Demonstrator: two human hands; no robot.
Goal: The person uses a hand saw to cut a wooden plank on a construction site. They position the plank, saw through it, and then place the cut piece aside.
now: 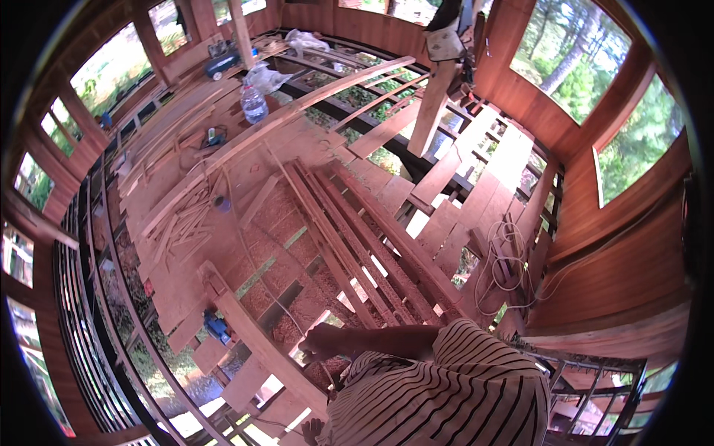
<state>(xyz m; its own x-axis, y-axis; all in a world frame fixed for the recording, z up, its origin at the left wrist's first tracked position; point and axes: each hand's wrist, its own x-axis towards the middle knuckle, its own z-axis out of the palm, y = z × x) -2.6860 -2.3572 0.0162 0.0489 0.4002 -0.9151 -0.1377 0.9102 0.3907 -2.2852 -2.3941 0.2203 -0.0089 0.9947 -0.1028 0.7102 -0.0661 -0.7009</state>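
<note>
My right arm, in a striped sleeve, reaches across to the left in the lower middle. My right hand point(318, 344) is closed round a thin cord point(281, 306), which runs from the far boards, through the fist, down towards my body. Just left of the hand lies a thick, pale wooden beam point(260, 343), slanting from upper left to lower right. Several long reddish planks point(357, 245) lie side by side beyond my forearm. My left hand is out of sight. Dark toes or fingers show at the bottom edge, too unclear to tell which.
A blue power tool point(216, 327) sits left of the beam. Wood shavings point(297, 320) cover boards with open gaps. Offcuts point(182, 227) are piled at left. A clear water bottle point(253, 105) stands farther back. A looped cable point(506, 256) lies at right, beside the wooden wall.
</note>
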